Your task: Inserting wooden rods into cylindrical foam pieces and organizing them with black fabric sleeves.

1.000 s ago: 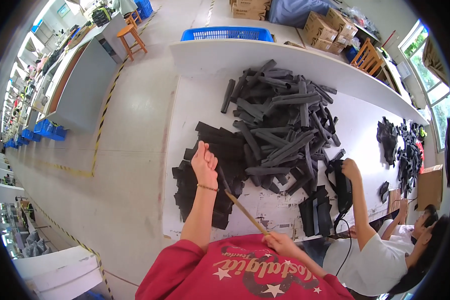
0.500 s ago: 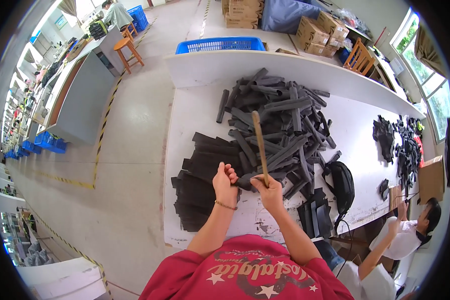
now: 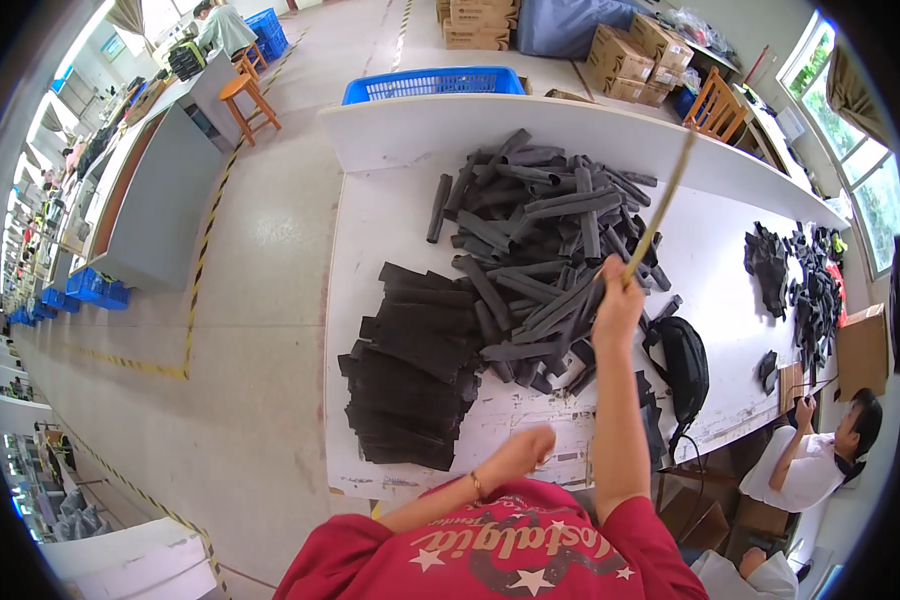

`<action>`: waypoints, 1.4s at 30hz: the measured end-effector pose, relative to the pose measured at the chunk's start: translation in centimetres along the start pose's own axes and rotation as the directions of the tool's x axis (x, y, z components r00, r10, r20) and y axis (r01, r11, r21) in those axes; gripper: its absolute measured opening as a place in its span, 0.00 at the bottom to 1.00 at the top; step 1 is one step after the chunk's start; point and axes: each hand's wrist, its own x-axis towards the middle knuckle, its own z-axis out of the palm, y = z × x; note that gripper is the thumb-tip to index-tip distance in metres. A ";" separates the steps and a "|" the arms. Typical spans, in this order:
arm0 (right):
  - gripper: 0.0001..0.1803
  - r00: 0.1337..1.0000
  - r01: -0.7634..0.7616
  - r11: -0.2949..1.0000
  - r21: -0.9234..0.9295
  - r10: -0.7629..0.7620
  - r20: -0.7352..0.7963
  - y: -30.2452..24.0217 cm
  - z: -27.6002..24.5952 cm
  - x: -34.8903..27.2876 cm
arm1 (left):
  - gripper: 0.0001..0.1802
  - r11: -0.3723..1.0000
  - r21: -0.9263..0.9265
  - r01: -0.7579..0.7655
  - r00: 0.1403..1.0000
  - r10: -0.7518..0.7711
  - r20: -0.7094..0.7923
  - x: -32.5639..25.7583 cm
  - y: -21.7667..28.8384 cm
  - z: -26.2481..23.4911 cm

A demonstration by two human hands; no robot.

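While the right hand (image 3: 618,305) grips it, the thin tan stick (image 3: 660,205) slants upward.

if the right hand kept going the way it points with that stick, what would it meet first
Probably the heap of dark tubes: the right hand is raised above the table, holding a thin stick that slants up and away over it. Height is unclear, so it might pass above them.

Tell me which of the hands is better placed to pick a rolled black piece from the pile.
Probably the left hand: it looks empty and rests low near the table edge. The right hand is raised over the pile, gripping a thin stick.
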 end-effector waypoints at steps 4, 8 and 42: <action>0.22 0.984 -0.011 0.997 -0.072 0.023 0.176 -2.6 0.5 0.8 | 0.14 0.961 -0.243 0.132 0.962 -0.183 -0.201 -1.5 0.6 -3.0; 0.20 0.890 0.020 0.949 -0.314 0.126 0.438 -0.8 1.0 -4.4 | 0.04 0.898 -0.366 -0.244 0.729 -0.079 -0.680 5.9 7.3 -9.5; 0.13 0.942 0.335 0.838 -0.431 -0.302 0.147 2.6 -3.3 0.7 | 0.03 0.805 0.578 0.136 0.914 0.124 -0.387 4.8 -2.5 -16.3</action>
